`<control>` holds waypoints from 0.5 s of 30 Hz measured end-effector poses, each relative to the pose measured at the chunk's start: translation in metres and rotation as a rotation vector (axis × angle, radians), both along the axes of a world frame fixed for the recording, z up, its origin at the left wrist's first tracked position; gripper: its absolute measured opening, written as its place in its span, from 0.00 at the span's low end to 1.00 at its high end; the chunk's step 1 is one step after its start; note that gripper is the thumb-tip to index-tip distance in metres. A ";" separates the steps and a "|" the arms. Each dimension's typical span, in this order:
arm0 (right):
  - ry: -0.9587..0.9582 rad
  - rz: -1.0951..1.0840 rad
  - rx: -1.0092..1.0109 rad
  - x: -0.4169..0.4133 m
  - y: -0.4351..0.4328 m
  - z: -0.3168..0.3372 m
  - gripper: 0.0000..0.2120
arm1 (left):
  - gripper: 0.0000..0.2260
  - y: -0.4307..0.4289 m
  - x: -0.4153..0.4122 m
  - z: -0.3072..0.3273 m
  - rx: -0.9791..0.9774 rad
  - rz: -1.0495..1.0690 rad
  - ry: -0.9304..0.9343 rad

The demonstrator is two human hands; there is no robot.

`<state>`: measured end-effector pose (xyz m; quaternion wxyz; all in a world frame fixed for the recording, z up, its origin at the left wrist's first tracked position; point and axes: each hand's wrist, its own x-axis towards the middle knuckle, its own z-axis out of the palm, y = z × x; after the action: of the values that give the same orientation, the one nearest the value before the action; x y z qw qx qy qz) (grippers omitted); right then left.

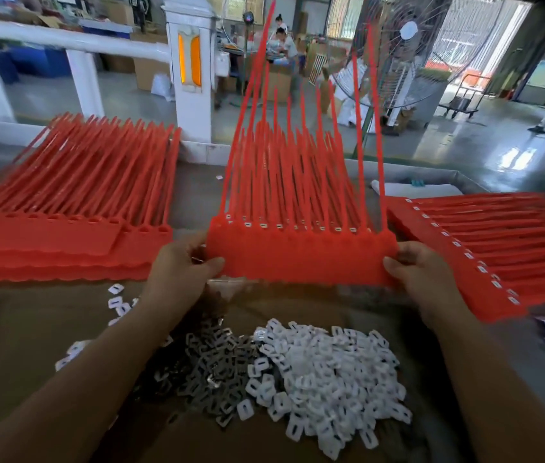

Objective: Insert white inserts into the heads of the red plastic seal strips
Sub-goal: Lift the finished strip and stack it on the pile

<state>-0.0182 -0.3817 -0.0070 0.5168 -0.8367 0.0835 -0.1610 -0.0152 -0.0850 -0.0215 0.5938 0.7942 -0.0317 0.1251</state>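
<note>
Red strip bundle (pixel 301 259) mid-frame, gripped at both ends by left hand (pixel 180 262) and right hand (pixel 421 269). White inserts (pixel 327 372) piled at lower centre on the surface (pixel 30 329).

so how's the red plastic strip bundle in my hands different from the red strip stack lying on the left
The held red plastic strip bundle stands upright, tails pointing up, gripped at its ends by the left hand and right hand. The left red strip stack lies flat with no hand on it. The held bundle's heads show white inserts; the left stack's heads show none. Both are red rows of strips joined along a flat band.
</note>
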 end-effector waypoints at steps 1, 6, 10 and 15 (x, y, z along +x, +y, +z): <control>0.011 -0.025 -0.028 0.001 -0.003 -0.002 0.10 | 0.17 -0.001 0.001 -0.001 0.163 0.047 -0.045; 0.077 -0.139 -0.236 0.006 -0.008 -0.015 0.06 | 0.22 -0.003 0.003 -0.006 0.499 0.104 -0.074; 0.126 -0.205 -0.371 0.007 -0.008 -0.017 0.06 | 0.20 -0.002 0.006 -0.008 0.552 0.063 -0.061; 0.149 -0.231 -0.470 0.006 -0.006 -0.018 0.11 | 0.21 -0.002 0.005 -0.012 0.632 0.094 -0.057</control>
<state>-0.0122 -0.3878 -0.0254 0.2790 -0.9281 0.1766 -0.1720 -0.0100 -0.0868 -0.0335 0.3102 0.9361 -0.0487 0.1584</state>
